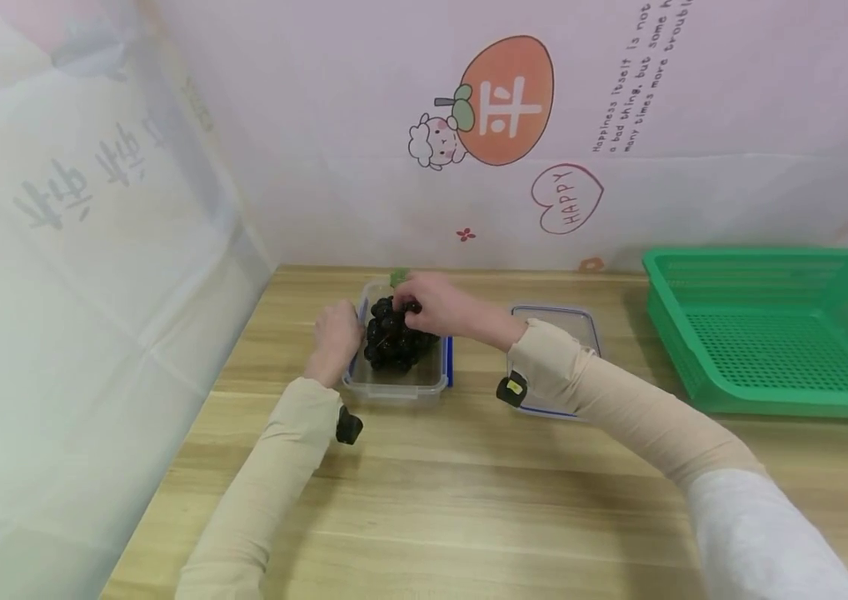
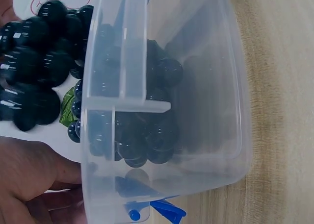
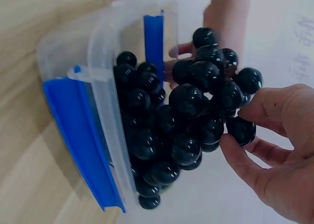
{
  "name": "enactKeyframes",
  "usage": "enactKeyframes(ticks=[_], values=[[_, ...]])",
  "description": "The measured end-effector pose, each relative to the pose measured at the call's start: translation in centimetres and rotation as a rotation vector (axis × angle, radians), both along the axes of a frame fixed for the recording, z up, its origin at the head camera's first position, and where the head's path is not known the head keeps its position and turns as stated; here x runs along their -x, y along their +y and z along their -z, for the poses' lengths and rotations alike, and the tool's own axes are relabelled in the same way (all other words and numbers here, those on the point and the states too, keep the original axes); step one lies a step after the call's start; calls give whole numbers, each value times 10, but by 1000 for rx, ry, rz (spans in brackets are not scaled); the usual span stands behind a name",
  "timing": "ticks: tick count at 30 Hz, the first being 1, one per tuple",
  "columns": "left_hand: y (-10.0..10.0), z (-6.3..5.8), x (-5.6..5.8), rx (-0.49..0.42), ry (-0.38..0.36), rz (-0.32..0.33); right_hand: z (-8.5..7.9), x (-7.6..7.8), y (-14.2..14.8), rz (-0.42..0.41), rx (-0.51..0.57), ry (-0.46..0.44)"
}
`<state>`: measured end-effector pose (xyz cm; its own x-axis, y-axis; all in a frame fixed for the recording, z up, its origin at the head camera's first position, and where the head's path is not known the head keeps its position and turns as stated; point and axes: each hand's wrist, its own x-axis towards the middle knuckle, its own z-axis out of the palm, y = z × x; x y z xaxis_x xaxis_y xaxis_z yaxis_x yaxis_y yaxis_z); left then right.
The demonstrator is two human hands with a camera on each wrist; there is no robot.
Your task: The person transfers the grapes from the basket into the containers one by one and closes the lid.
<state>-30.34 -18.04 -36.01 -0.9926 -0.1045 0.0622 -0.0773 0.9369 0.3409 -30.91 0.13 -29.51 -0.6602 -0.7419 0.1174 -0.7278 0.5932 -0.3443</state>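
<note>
A clear plastic food container (image 1: 394,390) with blue latches stands on the table. Glossy black grapes (image 1: 391,348) fill its middle and rise above the rim, with a green leaf (image 1: 399,277) at the far end. From above, my right hand (image 1: 435,307) pinches the grape bunch between thumb and fingers, as the right wrist view shows, where the upper grapes (image 3: 203,77) stand over the rim. My left hand (image 1: 336,335) grips the container's left side, its fingers at the rim beside a blue latch (image 3: 154,45). Part of that hand is hidden behind the container wall in the left wrist view.
Right of the container lies a clear lid (image 1: 559,317) with a blue seal, partly covered by my right forearm. A green plastic basket (image 1: 769,400) stands farther right. Printed cloth (image 1: 364,167) hangs behind the wooden table (image 1: 424,500) and along its left side.
</note>
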Motion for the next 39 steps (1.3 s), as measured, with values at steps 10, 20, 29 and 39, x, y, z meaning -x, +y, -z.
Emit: enactKeyframes(ticks=[10,20,29,39], values=[[1,-5,4,-57,-39,10,7,-13,-8,-8,-100,-29],[1,-4,4,-40,-33,14,20,-26,-13,0,-197,-21],[-1,-3,3,-31,-41,11,30,-32,-12,-83,-248,36],[0,-1,4,-10,-33,7,46,-30,-3,-118,-200,71]])
